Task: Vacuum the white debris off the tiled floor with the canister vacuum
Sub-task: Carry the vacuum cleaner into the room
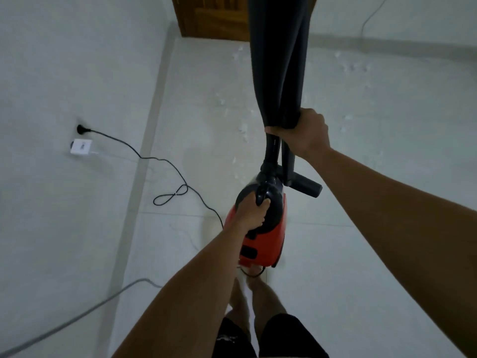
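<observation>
The canister vacuum (260,244) sits just below the centre of the view, a rounded glossy red plastic shell with a black domed top. The left hand (254,213) is curled round its black carry handle (261,197). At 12 o'clock from it the right hand (302,133) is clenched round a bundle of matte black hose and tubes (278,60), which rise straight up out of view. A stubby black cylindrical end (305,187) sticks out toward 3 o'clock just above the canister.

The white debris (242,129) – small ragged flakes – is scattered over the pale, smooth tiled floor (361,228) from 12 to 2 o'clock, beyond the hands. At 9 o'clock a thin black power cord (165,161) loops across the tiles from the canister to a round plug (81,129) in the wall, above a square white plate (81,146). A brown wooden door (209,14) stands at 12 o'clock; a grey cable (77,313) lies at 8 o'clock.
</observation>
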